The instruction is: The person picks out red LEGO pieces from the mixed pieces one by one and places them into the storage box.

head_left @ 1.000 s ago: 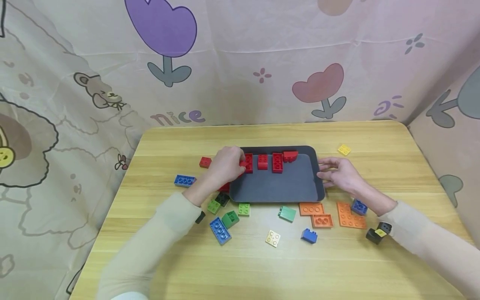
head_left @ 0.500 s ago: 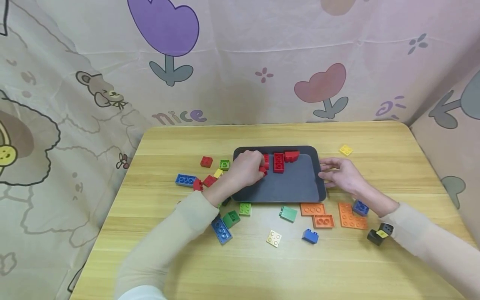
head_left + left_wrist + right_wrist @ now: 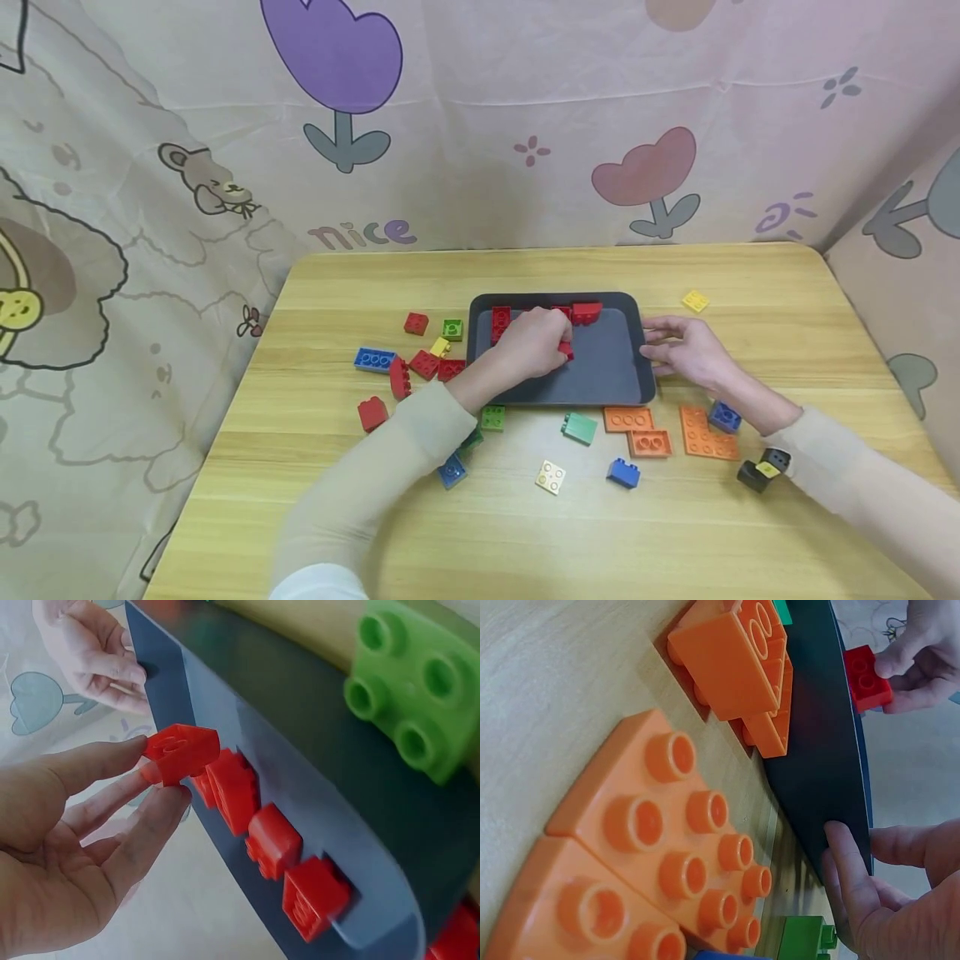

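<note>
My left hand (image 3: 529, 343) is over the dark grey tray (image 3: 600, 379), pinching a small red building brick (image 3: 186, 750) between thumb and fingers. The right wrist view shows two studs on that held brick (image 3: 865, 677). A row of red bricks lies along the tray's far side, among them a long brick (image 3: 501, 323) and a rounded one (image 3: 587, 313); my left hand hides some of the row in the head view. At the tray's right end, my right hand (image 3: 692, 350) touches the outer wall with extended fingers.
Left of the tray lie several red bricks (image 3: 424, 364), a blue brick (image 3: 374, 359) and a green one (image 3: 452, 330). Orange bricks (image 3: 628, 418), a teal brick (image 3: 580, 428) and a cream brick (image 3: 551, 477) are in front. A yellow brick (image 3: 695, 301) sits at the back right.
My left hand has moved right from the tray's left end to its middle, carrying the red brick, uncovering bricks on the left. My right hand stays at the tray's right end.
</note>
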The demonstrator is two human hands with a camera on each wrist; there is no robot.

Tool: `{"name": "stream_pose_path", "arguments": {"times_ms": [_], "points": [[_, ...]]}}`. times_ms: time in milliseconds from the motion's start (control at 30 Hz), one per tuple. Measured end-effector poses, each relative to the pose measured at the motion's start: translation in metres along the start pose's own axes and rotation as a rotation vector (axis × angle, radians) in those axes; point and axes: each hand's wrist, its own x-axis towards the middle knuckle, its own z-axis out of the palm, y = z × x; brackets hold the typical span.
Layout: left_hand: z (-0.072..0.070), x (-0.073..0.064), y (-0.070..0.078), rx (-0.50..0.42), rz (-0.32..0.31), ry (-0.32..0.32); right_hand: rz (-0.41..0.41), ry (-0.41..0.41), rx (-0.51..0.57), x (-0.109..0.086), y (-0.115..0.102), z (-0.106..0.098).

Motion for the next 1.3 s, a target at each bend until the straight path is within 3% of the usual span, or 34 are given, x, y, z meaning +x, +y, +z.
{"name": "stream_pose_path", "arguments": {"times_ms": [333, 800, 1300], "points": [[0.009, 0.016, 0.016, 0.070, 0.093, -0.019, -0.004, 0.000, 0.002, 0.000, 0.001, 0.000], [0.012, 0.042, 0.034, 0.170, 0.134, -0.053, -0.016, -0.002, -0.003, 0.000, 0.000, 0.000], [0.015, 0.053, 0.041, 0.273, 0.157, -0.083, -0.011, 0.000, -0.022, 0.001, 0.001, -0.001]]}}
